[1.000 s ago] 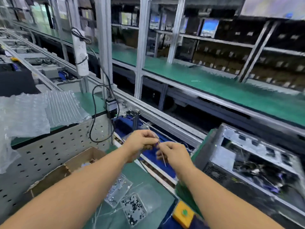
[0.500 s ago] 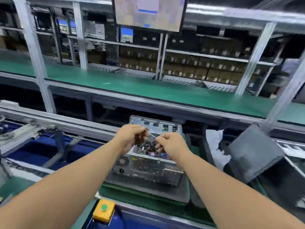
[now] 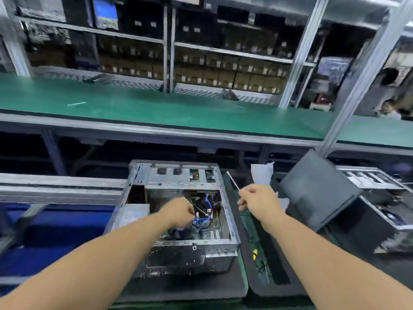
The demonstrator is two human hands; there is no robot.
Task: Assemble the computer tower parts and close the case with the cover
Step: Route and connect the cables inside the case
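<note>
One open computer case (image 3: 178,240), cover off, blue wires (image 3: 202,221) exposed inside

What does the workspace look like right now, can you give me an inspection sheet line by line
Surface: black foam pad under the case.
Job's things: open computer case, no cover on; dark panel leaning at the right.
Clutter: white paper behind the right hand.
Hands: left hand inside the case at the wires; right hand pinches a white cable tie.
Cables: blue wires bundled inside.
Surroundings: green conveyor shelf, stacked boxes behind.
</note>
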